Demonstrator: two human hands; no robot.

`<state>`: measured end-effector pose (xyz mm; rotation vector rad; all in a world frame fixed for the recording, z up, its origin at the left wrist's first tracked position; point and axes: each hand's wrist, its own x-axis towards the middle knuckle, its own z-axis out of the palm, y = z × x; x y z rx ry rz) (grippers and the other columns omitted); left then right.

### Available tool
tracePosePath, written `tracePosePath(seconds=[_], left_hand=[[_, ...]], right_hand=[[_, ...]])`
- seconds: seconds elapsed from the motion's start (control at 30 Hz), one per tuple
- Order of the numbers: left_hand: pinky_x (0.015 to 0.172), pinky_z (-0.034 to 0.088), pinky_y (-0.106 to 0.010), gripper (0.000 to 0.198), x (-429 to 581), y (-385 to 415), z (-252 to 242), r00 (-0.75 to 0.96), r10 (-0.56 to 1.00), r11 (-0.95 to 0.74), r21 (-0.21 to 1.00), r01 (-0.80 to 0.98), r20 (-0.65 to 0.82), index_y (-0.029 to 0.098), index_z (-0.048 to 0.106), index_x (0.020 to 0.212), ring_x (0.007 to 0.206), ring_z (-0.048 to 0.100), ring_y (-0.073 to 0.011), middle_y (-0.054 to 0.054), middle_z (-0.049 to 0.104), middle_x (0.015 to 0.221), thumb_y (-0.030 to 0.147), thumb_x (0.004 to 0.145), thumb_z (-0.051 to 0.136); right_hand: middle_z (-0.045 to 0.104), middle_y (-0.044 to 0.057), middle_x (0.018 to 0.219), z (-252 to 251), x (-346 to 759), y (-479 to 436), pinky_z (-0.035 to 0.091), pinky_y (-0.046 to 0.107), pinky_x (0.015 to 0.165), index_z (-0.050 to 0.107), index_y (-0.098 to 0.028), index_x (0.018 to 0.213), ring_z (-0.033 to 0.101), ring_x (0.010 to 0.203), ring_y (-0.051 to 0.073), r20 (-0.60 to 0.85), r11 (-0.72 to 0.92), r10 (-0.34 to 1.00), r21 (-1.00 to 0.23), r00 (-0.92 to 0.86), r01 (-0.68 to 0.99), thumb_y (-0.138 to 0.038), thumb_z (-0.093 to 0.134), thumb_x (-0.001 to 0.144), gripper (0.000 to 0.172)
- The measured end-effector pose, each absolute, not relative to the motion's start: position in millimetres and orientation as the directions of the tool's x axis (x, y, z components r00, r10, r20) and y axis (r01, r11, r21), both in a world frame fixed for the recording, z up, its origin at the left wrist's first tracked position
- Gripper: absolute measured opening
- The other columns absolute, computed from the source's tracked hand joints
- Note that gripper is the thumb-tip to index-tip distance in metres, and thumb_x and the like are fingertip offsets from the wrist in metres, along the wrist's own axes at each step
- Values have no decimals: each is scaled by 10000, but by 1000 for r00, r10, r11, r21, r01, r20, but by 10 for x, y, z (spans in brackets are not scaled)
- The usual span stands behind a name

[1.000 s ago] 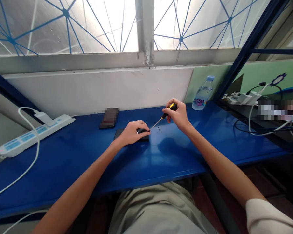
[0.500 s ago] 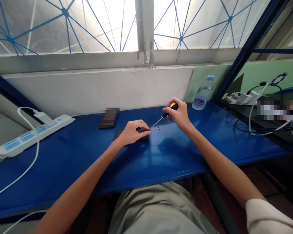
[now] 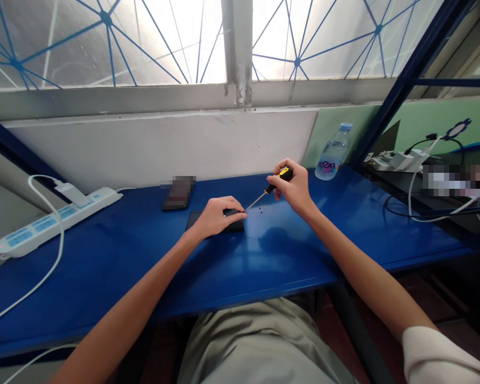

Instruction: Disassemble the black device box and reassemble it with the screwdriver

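A flat black device (image 3: 234, 225) lies on the blue table (image 3: 116, 256). My left hand (image 3: 218, 216) rests on top of it, fingers curled and pressing it down near its right edge. My right hand (image 3: 294, 186) is closed on a small screwdriver (image 3: 270, 188) with a black and yellow handle. Its thin shaft slants down to the left, and the tip meets the device just by my left fingertips. Two tiny dark screws (image 3: 261, 211) lie on the table right of the device.
A dark phone (image 3: 178, 194) lies behind the device. A white power strip (image 3: 52, 221) with a plug and cable sits at the left. A water bottle (image 3: 335, 152) stands at the back right. Chargers and cables (image 3: 410, 162) crowd the right shelf.
My right hand has shifted very slightly upward with the screwdriver. My left hand and the device have stayed in place.
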<state>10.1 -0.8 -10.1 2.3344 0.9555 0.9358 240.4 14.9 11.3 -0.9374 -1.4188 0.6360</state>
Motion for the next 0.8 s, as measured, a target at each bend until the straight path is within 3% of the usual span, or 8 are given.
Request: tracePosePath(seconds=[0.17, 0.23, 0.37, 0.47, 0.6, 0.8], left_hand=[[784, 533, -286, 210, 101, 2, -112, 522, 749, -649, 610, 454, 409, 210, 778, 833, 800, 686, -175, -38, 733, 910, 394, 865, 681], [876, 528, -312, 264, 95, 2, -102, 525, 749, -653, 587, 479, 405, 224, 777, 951, 919, 687, -202, -51, 723, 1029, 446, 875, 657], [1098, 411, -390, 710, 52, 3, -76, 552, 766, -632, 542, 554, 329, 244, 553, 1388, 1295, 522, -281, -90, 543, 1419, 584, 785, 710], [1129, 361, -444, 981, 1, 23, -86, 610, 764, -621, 494, 608, 209, 251, 378, 1511, 1379, 425, -327, -120, 462, 1498, 640, 694, 759], [1058, 399, -481, 935, -33, 49, -115, 634, 764, -623, 396, 674, 122, 262, 403, 1499, 1317, 473, -369, -141, 513, 1442, 628, 711, 749], [987, 443, -418, 836, -17, 43, -117, 652, 748, -646, 367, 670, 126, 251, 434, 1483, 1216, 551, -334, -138, 571, 1362, 558, 765, 732]], right_hand=[[463, -102, 438, 118, 2394, 141, 366, 256, 366, 481, -242, 731, 485, 325, 125, 550, 531, 828, -832, 113, 157, -218, 681, 697, 204], [461, -100, 436, 119, 2390, 139, 366, 260, 368, 479, -245, 731, 483, 327, 127, 546, 528, 830, -835, 113, 155, -223, 680, 699, 205], [463, -96, 429, 114, 2395, 140, 368, 261, 366, 484, -248, 727, 483, 328, 128, 545, 526, 831, -835, 112, 161, -209, 672, 709, 193], [472, -95, 427, 100, 2411, 161, 370, 260, 356, 489, -248, 725, 480, 320, 127, 552, 532, 825, -831, 122, 165, -211, 678, 713, 193], [473, -98, 424, 90, 2432, 192, 368, 252, 349, 496, -244, 720, 485, 314, 123, 555, 534, 823, -828, 122, 169, -202, 685, 704, 194], [480, -95, 441, 103, 2437, 189, 361, 261, 343, 505, -241, 711, 481, 308, 125, 559, 545, 820, -828, 121, 133, -191, 684, 688, 187]])
